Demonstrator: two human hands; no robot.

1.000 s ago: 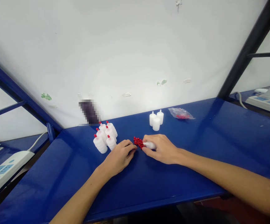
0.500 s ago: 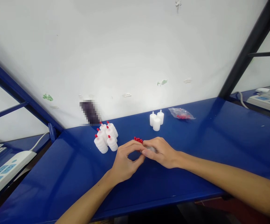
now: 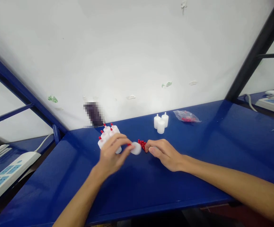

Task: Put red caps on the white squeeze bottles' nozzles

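My left hand [image 3: 112,154] pinches a small white bottle [image 3: 136,148] by its red-capped tip. The bottle lies tilted on its side in the air, its round base pointing right. Behind that hand stands a group of white bottles with red caps [image 3: 105,134], partly covered by my fingers. A little pile of loose red caps [image 3: 142,144] lies on the blue table between my hands. My right hand [image 3: 164,153] is at the right edge of this pile, fingers curled and thumb against the index finger. Whatever it may hold is hidden.
Three uncapped white bottles [image 3: 160,124] stand further back, beside a clear plastic bag [image 3: 187,116] with red pieces in it. A dark blurred-out object [image 3: 94,114] leans at the wall. White power strips [image 3: 6,176] lie at the far left and far right.
My hands have come apart. The left hand has moved left with the capped white bottle, toward the bottle group. My right hand has let go of the bottle and stays by the red caps.
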